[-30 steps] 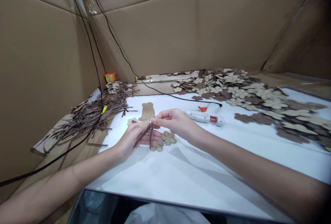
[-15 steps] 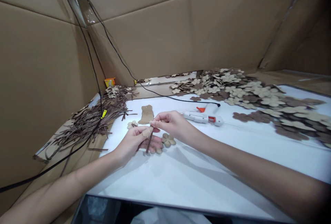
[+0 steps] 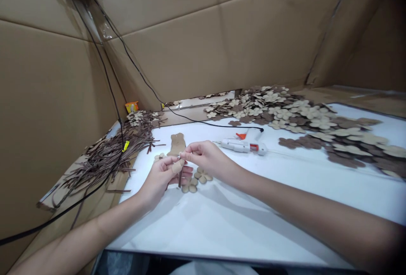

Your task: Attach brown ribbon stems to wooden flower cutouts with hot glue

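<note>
My left hand (image 3: 163, 175), with a tan bandage on its thumb, is closed on a narrow dark brown strip (image 3: 180, 179) whose end hangs below the thumb. The fingertips of my right hand (image 3: 206, 159) are pinched at the strip's upper end, meeting my left fingertips; the exact contact is too small to make out. Just under the hands, two tan flower shapes (image 3: 189, 186) lie on the white tabletop (image 3: 177, 228). A pale flower piece (image 3: 159, 156) is partly hidden behind my left hand. Beyond the fingers lies a tan, wavy-edged piece (image 3: 177, 143).
A white glue gun (image 3: 239, 145) with an orange trigger lies behind my right hand, its black cord (image 3: 203, 121) running up left. Brown strips (image 3: 117, 152) are heaped at left, flower cutouts (image 3: 292, 114) at right. Cardboard walls (image 3: 177, 55) enclose the table; an orange box (image 3: 132, 106) stands in the corner.
The view has shifted slightly. My fingertips have drawn closer together at the strip, and less of the strip shows. The nearer flower shape has come out from behind my left fingers.
</note>
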`<state>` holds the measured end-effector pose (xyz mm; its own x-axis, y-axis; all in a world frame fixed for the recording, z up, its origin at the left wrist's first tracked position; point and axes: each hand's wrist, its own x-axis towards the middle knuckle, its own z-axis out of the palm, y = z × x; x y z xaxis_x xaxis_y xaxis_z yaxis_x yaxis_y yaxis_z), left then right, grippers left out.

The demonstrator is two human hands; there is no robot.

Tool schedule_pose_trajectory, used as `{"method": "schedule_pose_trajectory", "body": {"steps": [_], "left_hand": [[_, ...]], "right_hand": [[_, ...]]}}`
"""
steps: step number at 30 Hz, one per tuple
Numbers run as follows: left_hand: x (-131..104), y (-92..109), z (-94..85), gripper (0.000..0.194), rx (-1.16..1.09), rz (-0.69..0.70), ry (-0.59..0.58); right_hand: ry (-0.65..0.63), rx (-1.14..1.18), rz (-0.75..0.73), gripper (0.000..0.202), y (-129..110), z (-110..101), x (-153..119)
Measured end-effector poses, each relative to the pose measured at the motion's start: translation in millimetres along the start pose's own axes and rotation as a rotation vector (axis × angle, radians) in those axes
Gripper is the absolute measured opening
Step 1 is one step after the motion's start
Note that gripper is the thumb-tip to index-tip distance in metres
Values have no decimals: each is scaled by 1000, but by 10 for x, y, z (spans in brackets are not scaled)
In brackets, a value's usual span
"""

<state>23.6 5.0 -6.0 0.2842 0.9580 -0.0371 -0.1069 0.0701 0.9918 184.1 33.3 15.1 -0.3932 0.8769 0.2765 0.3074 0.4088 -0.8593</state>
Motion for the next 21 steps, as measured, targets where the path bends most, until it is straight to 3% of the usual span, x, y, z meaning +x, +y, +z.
{"method": "schedule_pose_trajectory", "body": {"steps": [12,21], "left_hand": [[68,-27,13,25,72,188,147],[51,-12,35,27,213,294,185]], "right_hand": [[115,124,3,27,-47,52,14],[109,176,-17,28,11,84,30]]}}
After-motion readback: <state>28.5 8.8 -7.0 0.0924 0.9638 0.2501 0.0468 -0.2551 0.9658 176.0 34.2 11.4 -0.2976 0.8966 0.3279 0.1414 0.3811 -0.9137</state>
